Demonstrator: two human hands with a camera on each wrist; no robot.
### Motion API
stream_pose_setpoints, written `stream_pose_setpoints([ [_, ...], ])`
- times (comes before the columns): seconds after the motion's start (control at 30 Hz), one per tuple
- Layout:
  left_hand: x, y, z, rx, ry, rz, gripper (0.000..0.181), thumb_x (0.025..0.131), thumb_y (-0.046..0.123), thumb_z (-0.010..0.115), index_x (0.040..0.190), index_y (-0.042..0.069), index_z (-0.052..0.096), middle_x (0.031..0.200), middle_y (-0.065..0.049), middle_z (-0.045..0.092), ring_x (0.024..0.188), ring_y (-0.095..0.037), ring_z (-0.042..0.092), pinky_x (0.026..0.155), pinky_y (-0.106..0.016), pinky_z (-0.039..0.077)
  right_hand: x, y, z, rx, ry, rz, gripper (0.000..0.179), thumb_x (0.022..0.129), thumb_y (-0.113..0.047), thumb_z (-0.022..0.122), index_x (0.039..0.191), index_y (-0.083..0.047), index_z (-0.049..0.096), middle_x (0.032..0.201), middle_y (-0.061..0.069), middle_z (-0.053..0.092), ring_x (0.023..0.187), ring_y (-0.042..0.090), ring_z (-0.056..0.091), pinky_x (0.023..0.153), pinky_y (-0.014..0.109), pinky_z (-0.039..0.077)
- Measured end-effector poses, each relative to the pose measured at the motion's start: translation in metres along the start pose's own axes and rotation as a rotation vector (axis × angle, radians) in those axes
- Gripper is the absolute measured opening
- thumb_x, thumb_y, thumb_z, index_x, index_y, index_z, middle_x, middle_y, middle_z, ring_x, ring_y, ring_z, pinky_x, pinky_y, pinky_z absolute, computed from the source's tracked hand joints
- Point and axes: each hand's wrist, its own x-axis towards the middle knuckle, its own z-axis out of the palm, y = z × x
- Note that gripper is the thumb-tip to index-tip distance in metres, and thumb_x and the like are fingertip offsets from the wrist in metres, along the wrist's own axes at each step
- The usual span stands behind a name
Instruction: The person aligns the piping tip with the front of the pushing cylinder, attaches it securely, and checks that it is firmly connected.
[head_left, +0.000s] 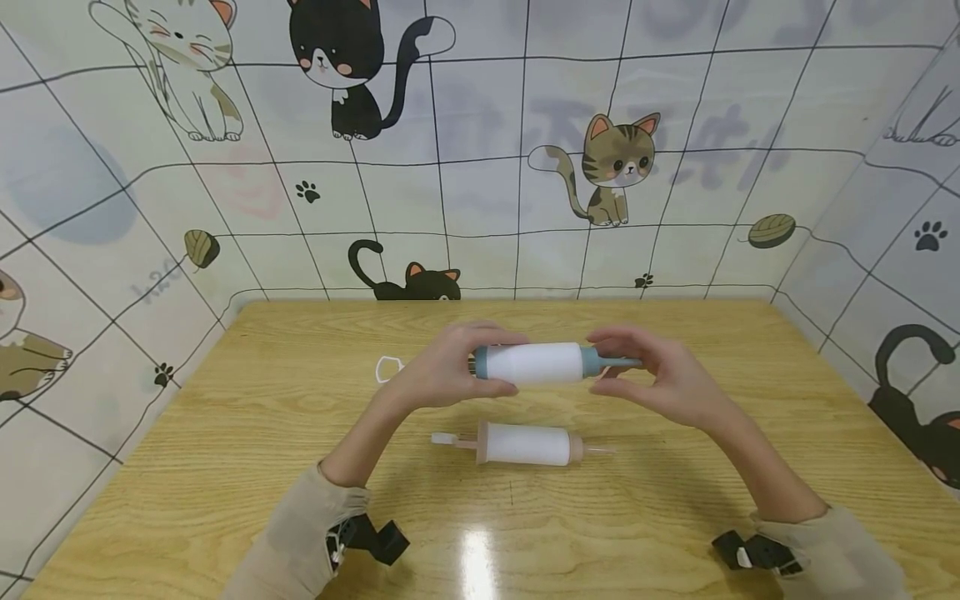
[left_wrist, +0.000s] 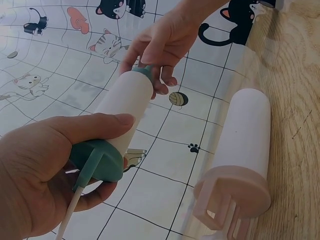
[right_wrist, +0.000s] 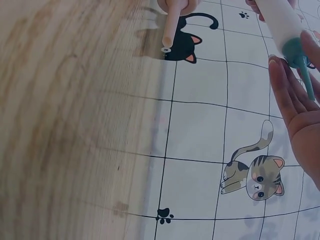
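My left hand (head_left: pixel 444 367) grips the teal-banded end of a white tube (head_left: pixel 536 363), which is held up above the table. That tube has teal ends and a narrow teal nozzle; a thin white rod (left_wrist: pixel 69 215) runs from its left end. Around the nozzle end, my right hand (head_left: pixel 667 375) spreads its thumb and fingers to either side. In the right wrist view the fingers look fairly straight, with a fingertip beside the teal cap (right_wrist: pixel 294 47). Below the hands, a similar white tube with beige-pink ends (head_left: pixel 525 444) lies on its side.
A wooden table (head_left: pixel 225 467) reaches back to a cloth backdrop (head_left: pixel 480 200) printed with cats and grid lines. Left of my left hand, a white loop (head_left: pixel 387 368) shows. Black devices are strapped to both sleeves.
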Motion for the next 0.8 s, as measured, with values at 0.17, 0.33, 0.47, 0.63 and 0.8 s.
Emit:
stream_pose_setpoints([
  [0.17,0.0,0.001,-0.0002,0.012,0.008,0.005,0.052,0.082,0.02,0.086,0.13,0.012,0.068,0.123,-0.004,0.068,0.103,-0.018,0.061,0.079,-0.031,0.053,0.0013,-0.0003,0.0013,0.01,-0.003,-0.048,0.051,0.078,0.016,0.078,0.125,-0.001,0.063,0.117,0.01,0.068,0.105,0.013,0.068,0.086,0.029,0.056],
  [0.33,-0.0003,0.002,0.0001,0.016,0.005,-0.001,0.051,0.082,0.021,0.086,0.13,0.013,0.069,0.124,-0.003,0.068,0.105,-0.018,0.06,0.079,-0.031,0.054,0.0006,-0.0003,0.0019,0.023,-0.017,-0.035,0.044,0.083,0.015,0.074,0.123,-0.001,0.065,0.114,0.01,0.07,0.102,0.014,0.07,0.083,0.029,0.058],
  [0.47,-0.0001,0.0027,0.0004,0.013,-0.004,-0.001,0.051,0.083,0.021,0.085,0.13,0.013,0.068,0.125,-0.004,0.067,0.106,-0.019,0.06,0.08,-0.031,0.053,-0.001,-0.0003,0.0011,0.044,-0.034,0.005,0.037,0.087,0.014,0.07,0.122,0.002,0.065,0.11,0.01,0.071,0.095,0.015,0.072,0.076,0.031,0.059],
  [0.63,0.0001,0.0032,0.0011,0.017,-0.009,0.002,0.051,0.083,0.021,0.085,0.131,0.014,0.068,0.125,-0.003,0.067,0.106,-0.018,0.059,0.08,-0.031,0.053,-0.0015,0.0005,0.0002,0.078,-0.065,0.03,0.026,0.093,0.012,0.064,0.118,0.005,0.066,0.098,0.012,0.073,0.077,0.019,0.072,0.066,0.033,0.06],
  [0.8,-0.0002,0.0035,0.0011,0.021,-0.009,0.002,0.052,0.082,0.021,0.085,0.131,0.014,0.068,0.124,-0.003,0.067,0.106,-0.018,0.06,0.08,-0.031,0.053,-0.0011,0.0009,-0.0003,0.062,-0.092,0.056,0.023,0.097,0.009,0.058,0.118,0.005,0.066,0.09,0.016,0.071,0.073,0.021,0.069,0.065,0.033,0.059],
])
